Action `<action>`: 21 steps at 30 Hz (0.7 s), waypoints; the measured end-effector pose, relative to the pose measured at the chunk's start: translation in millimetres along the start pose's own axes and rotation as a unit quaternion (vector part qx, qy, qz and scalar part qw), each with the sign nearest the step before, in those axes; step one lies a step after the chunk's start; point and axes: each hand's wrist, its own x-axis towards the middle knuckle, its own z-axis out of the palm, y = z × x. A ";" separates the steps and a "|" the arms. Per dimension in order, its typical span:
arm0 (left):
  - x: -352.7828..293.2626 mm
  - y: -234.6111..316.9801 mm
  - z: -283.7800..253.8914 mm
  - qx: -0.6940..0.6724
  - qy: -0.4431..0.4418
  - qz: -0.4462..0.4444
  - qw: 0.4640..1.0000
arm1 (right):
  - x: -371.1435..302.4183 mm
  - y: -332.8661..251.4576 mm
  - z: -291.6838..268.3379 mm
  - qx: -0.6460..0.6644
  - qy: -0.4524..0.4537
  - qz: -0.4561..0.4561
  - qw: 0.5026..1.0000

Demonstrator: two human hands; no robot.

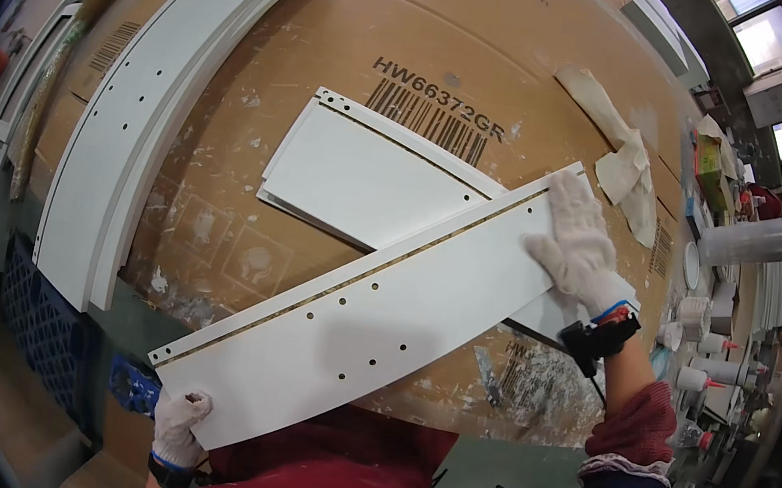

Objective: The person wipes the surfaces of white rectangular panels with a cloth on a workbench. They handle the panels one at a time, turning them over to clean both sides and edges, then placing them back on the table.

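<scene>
A long white board point(443, 300) with a groove along its far edge and several drilled holes slants across in front of me. My left hand point(179, 426), in a pale knit glove, is closed on its near left corner. At the far right end, my gloved right hand point(577, 241) grips the board, thumb on its face and fingers along the end edge. Beneath it, crossing at an angle, lie more white boards point(361, 171), partly covered by the one I hold.
Brown cardboard point(214, 240), spotted with white, covers the table. Long white boards point(120, 129) are stacked at the left, beside a brush point(95, 17). A crumpled cloth-like piece point(630, 172) and a flat scraper-like tool point(486, 375) lie on the right. Bottles point(697, 379) stand beyond.
</scene>
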 end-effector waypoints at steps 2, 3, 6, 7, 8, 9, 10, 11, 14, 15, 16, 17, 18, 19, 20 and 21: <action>0.4 3.9 6.4 -0.015 -0.018 0.005 1.000 | 0.1 51.6 5.9 0.141 -0.008 0.121 0.983; -0.1 6.4 9.9 -0.022 -0.028 0.006 0.999 | -6.0 69.7 4.6 0.155 0.019 0.156 0.975; -1.7 14.0 25.0 -0.028 0.003 -0.025 0.999 | -8.1 84.0 1.9 0.104 0.136 0.133 0.976; -5.2 12.3 28.7 -0.036 0.019 -0.026 0.999 | -6.9 58.3 7.4 0.027 0.190 0.044 0.980; -7.0 12.7 28.7 -0.043 0.032 -0.028 0.998 | -7.1 12.6 -7.7 0.045 0.201 -0.058 0.977; -5.1 15.1 29.8 -0.046 0.036 -0.027 0.998 | -10.1 -34.3 -25.0 0.059 0.214 -0.151 0.963; -2.2 15.2 25.5 -0.038 0.014 -0.016 0.999 | -15.4 -64.1 -24.1 0.095 0.188 -0.213 0.954; 0.2 11.3 15.7 -0.034 -0.008 -0.005 0.999 | -25.0 -91.0 -27.2 0.105 0.129 -0.279 0.946; 4.4 -1.7 9.5 -0.047 -0.018 0.001 0.999 | -48.6 -116.7 -12.3 0.125 0.042 -0.356 0.925; 5.4 -2.3 6.0 -0.059 -0.031 -0.004 0.998 | -51.6 -110.6 -4.1 0.102 0.056 -0.343 0.932; 5.4 -2.4 4.2 -0.073 -0.039 -0.005 0.997 | -52.0 -104.6 1.0 0.082 0.072 -0.337 0.935; 2.0 -0.3 13.2 -0.086 0.035 -0.007 0.996 | -51.5 -94.7 -5.6 0.076 0.061 -0.306 0.947; -2.4 0.4 27.3 -0.098 0.109 -0.009 0.989 | -51.0 -80.3 -3.0 0.075 0.059 -0.274 0.957; -3.7 1.1 36.3 -0.110 0.177 -0.013 0.978 | -53.1 -61.3 0.1 0.070 0.057 -0.237 0.967; 2.5 -6.2 17.4 -0.075 0.091 -0.002 0.993 | -57.7 -37.8 2.7 0.064 0.054 -0.196 0.977; 13.9 -19.1 -18.6 -0.038 0.003 0.009 0.999 | -64.5 -9.5 7.4 0.040 0.032 -0.129 0.990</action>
